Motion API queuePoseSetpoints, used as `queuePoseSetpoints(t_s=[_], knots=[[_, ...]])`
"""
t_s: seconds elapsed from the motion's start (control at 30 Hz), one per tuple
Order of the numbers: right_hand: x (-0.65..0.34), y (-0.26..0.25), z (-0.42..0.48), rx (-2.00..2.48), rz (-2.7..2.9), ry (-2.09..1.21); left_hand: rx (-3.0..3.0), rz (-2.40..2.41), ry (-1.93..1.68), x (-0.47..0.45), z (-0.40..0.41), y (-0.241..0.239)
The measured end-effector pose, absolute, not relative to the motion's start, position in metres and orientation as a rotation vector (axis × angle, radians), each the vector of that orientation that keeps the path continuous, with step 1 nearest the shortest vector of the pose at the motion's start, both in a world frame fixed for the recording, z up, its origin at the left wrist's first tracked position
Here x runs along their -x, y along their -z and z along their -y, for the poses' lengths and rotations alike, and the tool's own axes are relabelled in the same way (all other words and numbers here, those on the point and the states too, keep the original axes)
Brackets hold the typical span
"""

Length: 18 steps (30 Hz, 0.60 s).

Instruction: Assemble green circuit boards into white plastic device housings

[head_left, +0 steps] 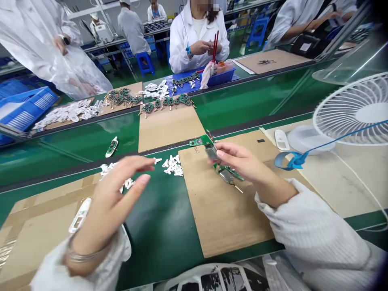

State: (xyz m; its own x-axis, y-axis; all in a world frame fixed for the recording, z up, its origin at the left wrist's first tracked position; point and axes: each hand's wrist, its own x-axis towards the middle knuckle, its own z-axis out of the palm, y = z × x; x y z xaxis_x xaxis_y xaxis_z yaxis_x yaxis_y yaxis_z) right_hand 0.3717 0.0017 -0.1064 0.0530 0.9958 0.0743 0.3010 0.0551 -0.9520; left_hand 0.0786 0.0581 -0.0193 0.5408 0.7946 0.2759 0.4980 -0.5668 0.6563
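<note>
My right hand [247, 163] pinches a small green circuit board [209, 148] with a grey component on it, held above a brown cardboard sheet [209, 226]. Just below that hand, another circuit board with a metallic part [226, 176] and a thin pin lies on the sheet. A small green board [195, 142] rests at the sheet's far edge. Over the green bench my left hand [110, 198] is open, thumb and fingers apart, holding nothing. Small white plastic parts [173, 165] lie beyond its fingertips, and more are partly hidden behind it. A white casing [80, 215] lies left of the wrist.
A white fan [357, 113] with a blue strap [289, 160] stands at right. Beyond the bench runs a green conveyor [242, 99], carrying a casing with a board [112, 146]. Piles of circuit boards [119, 97] and white casings [72, 111] lie across it, near co-workers in white coats.
</note>
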Motion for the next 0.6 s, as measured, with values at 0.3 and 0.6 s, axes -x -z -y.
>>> queuePoseSetpoints(t_s=[0.3, 0.6], knots=[[-0.307, 0.089, 0.008, 1.091, 1.752, -1.273, -0.943, -0.688, -0.559, -0.107, -0.029, 0.118], [-0.293, 0.107, 0.001, 1.359, 1.53, -0.735, -0.81, -0.405, -0.442, -0.106, -0.023, 0.14]])
